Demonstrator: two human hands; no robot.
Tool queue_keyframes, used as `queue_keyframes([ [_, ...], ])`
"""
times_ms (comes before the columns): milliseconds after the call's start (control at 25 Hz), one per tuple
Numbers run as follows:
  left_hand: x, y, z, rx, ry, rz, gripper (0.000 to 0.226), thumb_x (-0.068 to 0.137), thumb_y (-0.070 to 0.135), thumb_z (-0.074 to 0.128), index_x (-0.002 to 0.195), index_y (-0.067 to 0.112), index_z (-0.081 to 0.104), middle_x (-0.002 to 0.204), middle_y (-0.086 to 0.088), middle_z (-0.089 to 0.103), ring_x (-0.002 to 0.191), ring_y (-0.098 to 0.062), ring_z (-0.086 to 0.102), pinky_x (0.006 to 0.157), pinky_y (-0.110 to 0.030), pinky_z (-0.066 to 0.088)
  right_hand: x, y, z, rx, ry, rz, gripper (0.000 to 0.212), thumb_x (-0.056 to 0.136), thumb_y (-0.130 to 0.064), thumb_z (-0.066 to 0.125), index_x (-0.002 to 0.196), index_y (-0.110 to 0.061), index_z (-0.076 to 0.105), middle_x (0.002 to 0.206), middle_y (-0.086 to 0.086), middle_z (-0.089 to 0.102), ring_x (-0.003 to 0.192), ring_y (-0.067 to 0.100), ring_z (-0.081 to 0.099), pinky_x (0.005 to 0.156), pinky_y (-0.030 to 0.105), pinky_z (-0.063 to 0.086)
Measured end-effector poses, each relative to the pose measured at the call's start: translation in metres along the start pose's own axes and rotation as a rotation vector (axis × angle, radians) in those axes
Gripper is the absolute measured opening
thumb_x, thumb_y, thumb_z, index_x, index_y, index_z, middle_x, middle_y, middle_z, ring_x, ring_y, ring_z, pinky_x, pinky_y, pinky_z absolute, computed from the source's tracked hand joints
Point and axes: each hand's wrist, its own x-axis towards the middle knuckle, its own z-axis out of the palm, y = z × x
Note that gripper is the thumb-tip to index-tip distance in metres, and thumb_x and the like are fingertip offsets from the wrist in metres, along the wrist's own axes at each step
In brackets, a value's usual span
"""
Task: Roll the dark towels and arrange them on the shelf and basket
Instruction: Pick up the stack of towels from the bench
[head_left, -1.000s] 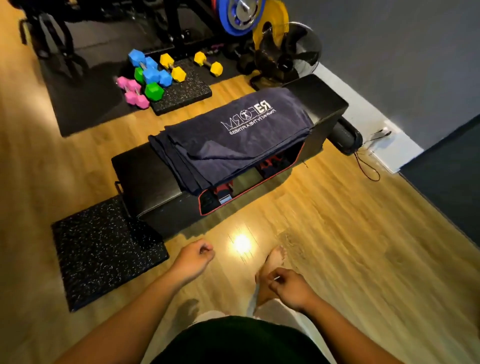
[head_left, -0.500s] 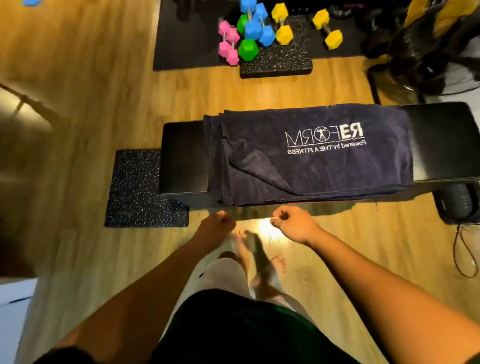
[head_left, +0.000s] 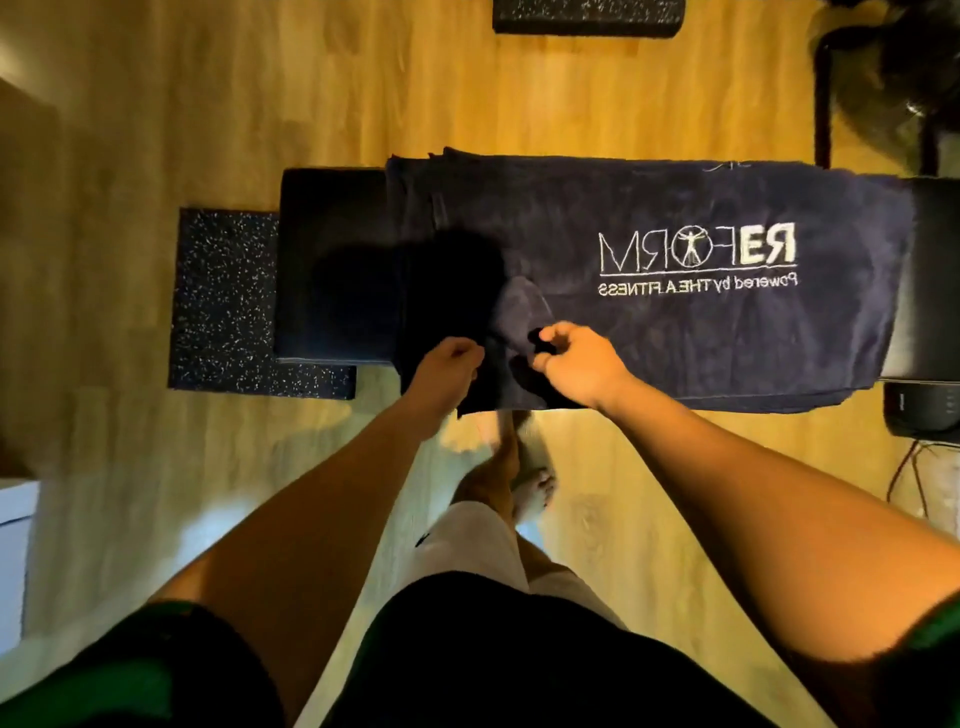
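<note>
Towels (head_left: 649, 332) are stacked flat, unrolled, on the tabletop (head_left: 332, 218). Left grip (head_left: 448, 364) and right grip (head_left: 576, 364) are curled at the stack's near edge; whether they hold the towels cannot be told. Rolling and placing are judged outstanding.

Matt, napped cloth towels (head_left: 649, 332) with stitched lettering; smooth, slightly glossy black surface (head_left: 332, 260); shiny wood floor (head_left: 260, 104); speckled rubber mat (head_left: 223, 291).

The dark towel (head_left: 675, 353) reads "REFORM" and "Powered by THEA FITNESS".
</note>
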Motion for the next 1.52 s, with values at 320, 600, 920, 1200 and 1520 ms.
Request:
queue_keyframes([
  [320,0.043,0.003,-0.008,-0.194,-0.014,-0.158,0.021,0.104,0.035,0.044,0.112,0.018,0.053,0.101,-0.005,0.058,0.089,-0.018,0.055,0.074,-0.029,0.046,0.064,-0.017,0.013,-0.004,-0.096,0.016,0.058,0.081,-0.019,0.075,0.132,-0.019,0.046,0.114,0.008,0.067,0.107,0.024,0.063,0.082,0.027,0.045],
  [600,0.053,-0.006,-0.012,0.068,0.091,-0.154,0.036,0.089,0.034,0.066,0.118,0.013,0.06,0.107,-0.006,0.066,0.097,-0.024,0.063,0.084,-0.036,0.052,0.022,-0.009,0.079,-0.188,-0.404,-0.175,0.053,0.092,-0.01,0.049,0.143,-0.023,0.043,0.087,-0.001,0.059,0.077,0.017,0.056,0.067,0.022,0.041],
  [920,0.064,-0.002,0.017,0.269,0.282,-0.138,0.057,0.087,0.033,0.069,0.134,0.011,0.047,0.123,-0.01,0.062,0.111,-0.033,0.06,0.093,-0.04,0.049,0.04,0.03,0.012,-0.162,-0.258,-0.093,0.037,0.073,-0.039,0.036,0.094,-0.026,0.064,0.081,-0.013,0.054,0.073,0.016,0.05,0.074,0.03,0.037],
  [1200,0.063,0.017,-0.004,0.201,0.385,0.068,0.026,0.095,0.019,0.061,0.119,0.009,0.056,0.112,-0.007,0.063,0.102,-0.024,0.059,0.083,-0.032,0.046,0.043,0.073,-0.042,-0.009,-0.161,0.037,0.033,0.093,-0.01,0.05,0.122,-0.016,0.063,0.112,0.008,0.067,0.089,0.021,0.059,0.077,0.032,0.047],
  [1520,0.087,0.015,-0.024,0.566,0.29,-0.119,0.055,0.081,0.018,0.072,0.128,0.005,0.048,0.113,-0.015,0.06,0.106,-0.035,0.059,0.088,-0.049,0.051,0.038,0.143,-0.119,-0.203,-0.093,0.173,0.013,0.087,-0.031,0.052,0.082,-0.034,0.063,0.08,-0.002,0.063,0.084,0.03,0.058,0.074,0.032,0.041],
])
